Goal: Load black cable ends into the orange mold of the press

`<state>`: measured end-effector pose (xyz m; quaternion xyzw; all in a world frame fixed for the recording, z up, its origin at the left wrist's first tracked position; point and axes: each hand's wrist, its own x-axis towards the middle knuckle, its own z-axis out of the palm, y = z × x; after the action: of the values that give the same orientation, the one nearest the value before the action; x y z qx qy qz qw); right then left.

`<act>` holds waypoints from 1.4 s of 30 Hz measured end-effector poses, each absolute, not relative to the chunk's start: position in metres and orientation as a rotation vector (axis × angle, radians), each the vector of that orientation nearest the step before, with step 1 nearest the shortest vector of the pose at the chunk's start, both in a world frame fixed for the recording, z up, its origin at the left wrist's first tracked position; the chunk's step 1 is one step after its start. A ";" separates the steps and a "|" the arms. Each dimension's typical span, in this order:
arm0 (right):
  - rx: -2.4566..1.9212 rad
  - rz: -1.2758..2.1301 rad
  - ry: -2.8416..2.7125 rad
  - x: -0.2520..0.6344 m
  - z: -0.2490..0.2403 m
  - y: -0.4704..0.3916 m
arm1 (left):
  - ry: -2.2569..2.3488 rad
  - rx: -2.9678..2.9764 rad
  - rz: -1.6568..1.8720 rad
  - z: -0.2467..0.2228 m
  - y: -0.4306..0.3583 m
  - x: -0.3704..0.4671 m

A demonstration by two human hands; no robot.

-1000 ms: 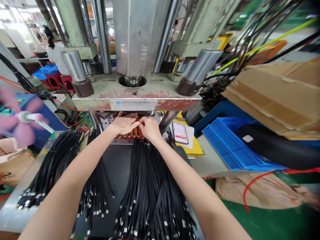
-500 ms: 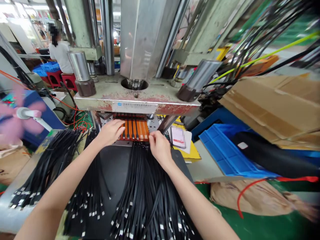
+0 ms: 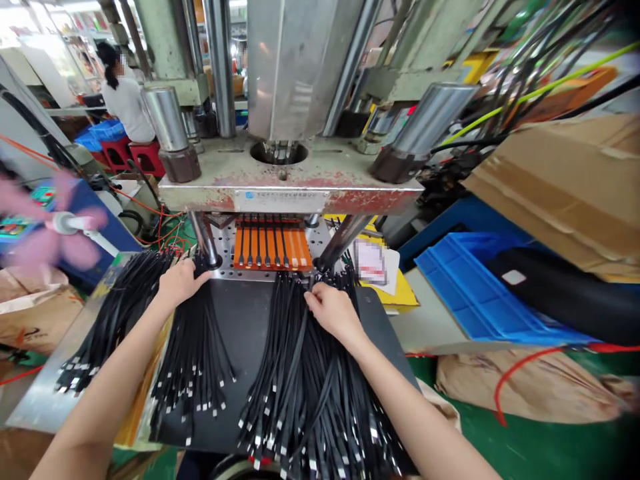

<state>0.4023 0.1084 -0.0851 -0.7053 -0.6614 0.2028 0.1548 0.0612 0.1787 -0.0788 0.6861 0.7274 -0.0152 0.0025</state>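
Just this side of the orange fixture [image 3: 273,245], the black cables [image 3: 295,360] look light and limp, best pinched at their fixture-side ends, where the right hand [image 3: 331,308] curls inward and the left hand [image 3: 181,283] bends loosely, thumb out, though I can't tell whether either has closed on one.

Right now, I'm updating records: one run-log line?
left hand: at middle cables; right hand: at right cables; orange plate: bears black cables

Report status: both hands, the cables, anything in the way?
Left hand at middle cable bundle, right hand at right cable bundle; either grip unclear. Black cables laid across orange block. Press plate above, neither hand beneath it.
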 end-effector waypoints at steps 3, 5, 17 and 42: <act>-1.860 0.682 -1.653 0.407 -0.087 0.105 | 2.324 2.214 -0.055 -0.082 0.178 0.067; -1.814 0.667 -1.636 0.408 -0.089 0.105 | 2.366 2.123 0.049 -0.084 0.180 0.063; -1.175 0.459 -1.829 0.367 -0.033 0.086 | 1.144 1.888 1.203 -0.010 0.128 0.105; -1.259 0.531 -1.798 0.391 -0.051 0.127 | 0.649 2.258 1.290 0.084 0.165 0.229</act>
<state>0.3905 0.1268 -0.0507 -0.5039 -0.7199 0.2124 0.4273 0.2286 0.1653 0.0835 0.8201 0.2357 0.4686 0.2288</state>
